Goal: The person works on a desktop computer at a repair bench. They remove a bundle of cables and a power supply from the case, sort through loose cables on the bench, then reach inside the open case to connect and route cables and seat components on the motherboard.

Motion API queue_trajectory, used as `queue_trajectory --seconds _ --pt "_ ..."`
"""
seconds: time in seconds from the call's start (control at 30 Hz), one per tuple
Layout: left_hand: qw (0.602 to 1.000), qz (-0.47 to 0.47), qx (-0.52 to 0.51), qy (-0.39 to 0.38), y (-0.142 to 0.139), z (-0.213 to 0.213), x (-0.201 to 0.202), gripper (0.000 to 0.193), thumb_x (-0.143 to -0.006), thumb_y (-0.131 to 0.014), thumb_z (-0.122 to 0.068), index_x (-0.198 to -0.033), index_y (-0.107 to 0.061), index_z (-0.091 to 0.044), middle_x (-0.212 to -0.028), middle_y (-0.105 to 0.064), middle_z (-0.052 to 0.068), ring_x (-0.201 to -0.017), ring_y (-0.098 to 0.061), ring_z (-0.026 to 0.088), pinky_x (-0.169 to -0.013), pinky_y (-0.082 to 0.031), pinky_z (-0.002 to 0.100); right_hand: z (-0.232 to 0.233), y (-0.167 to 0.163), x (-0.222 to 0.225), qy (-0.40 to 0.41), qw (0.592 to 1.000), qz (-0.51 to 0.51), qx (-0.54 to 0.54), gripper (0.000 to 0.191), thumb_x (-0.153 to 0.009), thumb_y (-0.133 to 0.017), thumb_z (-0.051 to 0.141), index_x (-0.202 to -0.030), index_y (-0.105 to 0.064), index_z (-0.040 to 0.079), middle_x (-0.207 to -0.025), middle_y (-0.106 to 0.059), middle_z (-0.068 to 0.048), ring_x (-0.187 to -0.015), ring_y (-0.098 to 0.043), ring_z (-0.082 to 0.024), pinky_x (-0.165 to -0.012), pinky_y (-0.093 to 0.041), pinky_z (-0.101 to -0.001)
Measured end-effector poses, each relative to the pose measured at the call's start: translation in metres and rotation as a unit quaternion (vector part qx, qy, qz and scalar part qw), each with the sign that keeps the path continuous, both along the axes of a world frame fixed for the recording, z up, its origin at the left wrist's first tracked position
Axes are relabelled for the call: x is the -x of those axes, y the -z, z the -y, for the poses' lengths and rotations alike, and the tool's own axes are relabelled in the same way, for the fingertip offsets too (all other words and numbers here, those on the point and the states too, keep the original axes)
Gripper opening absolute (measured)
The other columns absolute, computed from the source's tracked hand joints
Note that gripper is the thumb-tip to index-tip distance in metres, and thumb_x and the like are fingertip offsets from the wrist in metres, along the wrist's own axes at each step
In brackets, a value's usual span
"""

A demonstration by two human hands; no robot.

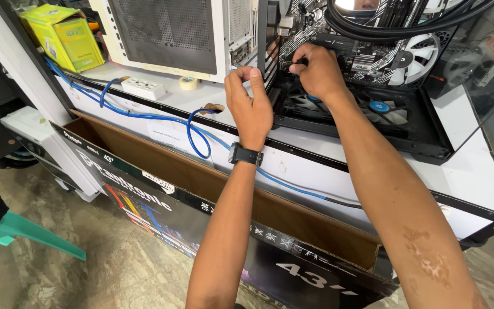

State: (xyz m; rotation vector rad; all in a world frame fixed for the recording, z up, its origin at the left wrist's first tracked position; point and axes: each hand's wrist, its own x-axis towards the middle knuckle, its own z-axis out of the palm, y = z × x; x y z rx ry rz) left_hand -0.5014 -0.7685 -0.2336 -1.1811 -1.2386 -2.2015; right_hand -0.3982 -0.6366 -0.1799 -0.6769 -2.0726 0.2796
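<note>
An open black computer case [424,143] lies on a white table [481,177], showing a motherboard [373,60], a white fan [421,57], black fans with blue hubs [379,107] and thick black hoses [384,26]. My left hand [250,103], with a black watch on the wrist, is curled at the case's left edge; whether it grips the frame is unclear. My right hand [315,71] reaches inside the case, fingers pinched on a small dark part at the motherboard's lower left.
A white perforated case [167,34], a yellow box [64,34], a white power strip [143,87] and a tape roll [188,82] sit at the back left. A blue cable [198,134] runs along the table front. A long open cardboard box [212,189] stands below. A green stool [30,234] is at left.
</note>
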Motion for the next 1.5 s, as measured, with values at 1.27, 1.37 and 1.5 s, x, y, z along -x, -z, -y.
queue_trajectory --seconds 1.27,1.37,1.5 --pt "1.000 0.000 0.000 -0.002 0.000 0.001 0.000 0.023 -0.107 -0.056 -0.021 -0.106 -0.059 0.002 -0.102 -0.059 0.013 -0.096 -0.060 0.027 -0.091 -0.048 0.039 -0.001 -0.002 0.004 -0.061 0.990 -0.007 0.129 0.023 -0.088 -0.078 0.006 -0.110 -0.073 0.003 -0.087 -0.074 -0.008 -0.071 -0.069 -0.014 -0.065 -0.057 -0.0298" --pt "1.000 0.003 0.002 0.000 0.000 0.002 0.000 0.024 -0.107 -0.055 -0.021 -0.106 -0.059 0.002 -0.102 -0.059 0.013 -0.095 -0.060 0.028 -0.091 -0.048 0.039 -0.002 -0.001 0.003 -0.048 0.996 0.001 0.077 0.023 -0.087 -0.080 0.008 -0.110 -0.075 0.005 -0.089 -0.075 -0.010 -0.073 -0.069 -0.015 -0.069 -0.056 -0.0308" --pt "1.000 0.005 0.004 0.000 0.000 0.001 0.000 0.024 -0.107 -0.055 -0.022 -0.105 -0.058 0.002 -0.102 -0.059 0.013 -0.095 -0.060 0.028 -0.091 -0.048 0.039 -0.005 0.000 0.001 -0.057 0.998 -0.006 0.031 0.025 -0.085 -0.082 0.006 -0.109 -0.076 0.005 -0.093 -0.076 -0.011 -0.079 -0.070 -0.016 -0.073 -0.056 -0.0320"
